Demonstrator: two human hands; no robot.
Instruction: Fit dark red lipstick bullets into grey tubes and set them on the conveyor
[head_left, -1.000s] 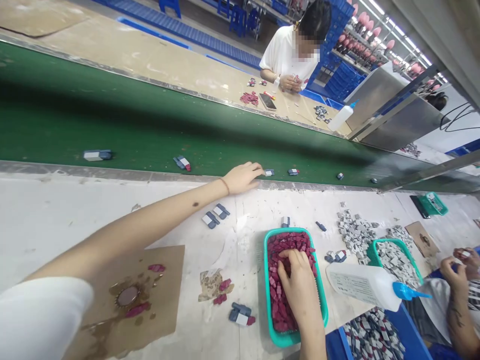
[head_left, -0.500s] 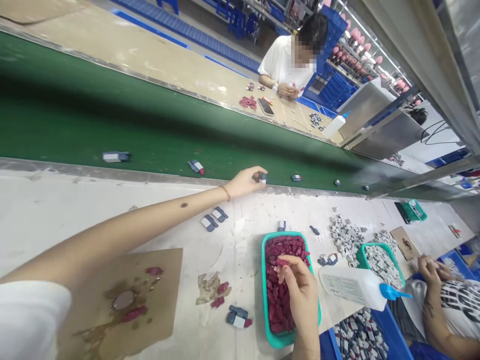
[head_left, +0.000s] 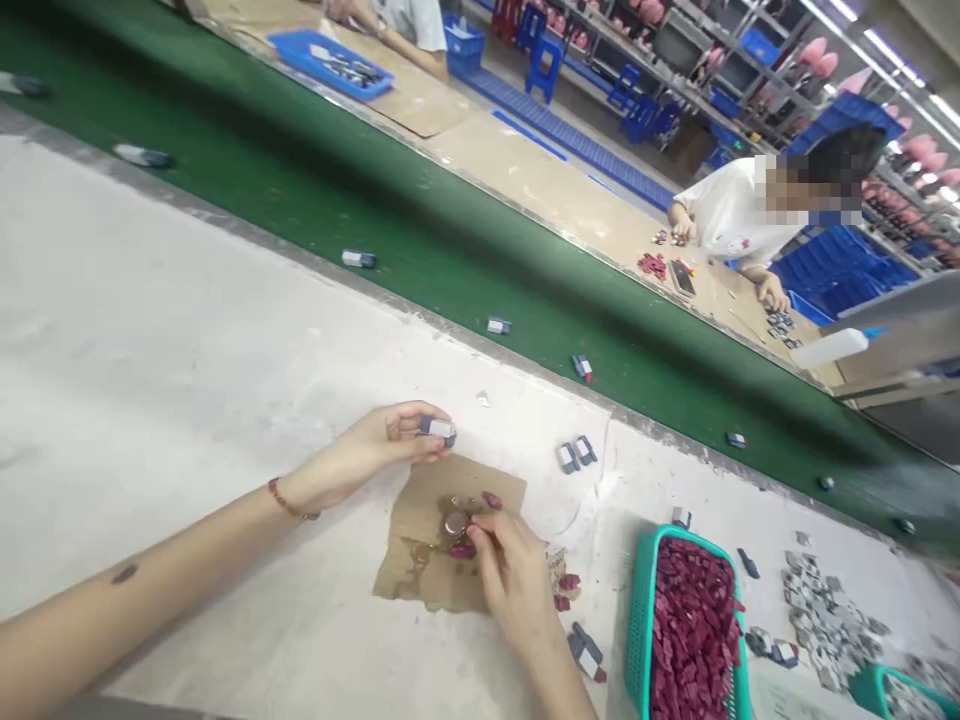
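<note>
My left hand (head_left: 360, 455) pinches a small grey-and-white plastic block (head_left: 438, 430) mid-frame. My right hand (head_left: 514, 580), fingers curled, presses a small dark-red piece (head_left: 463, 550) against the stained brown cardboard square (head_left: 420, 570) just below.

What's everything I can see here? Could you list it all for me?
small block: one, grey and white, pinched in the left hand
cardboard sheet: one, brown, stained, under the right hand
small round cap: one, metallic, on the cardboard
basket: one, teal, holding dark red pieces
grey pieces: a pile, far right
conveyor belt: one, green, carrying scattered small blocks
co-worker: one, white top, across the belt
left hand: fingers closed on the block
right hand: fingers at the cardboard
</note>
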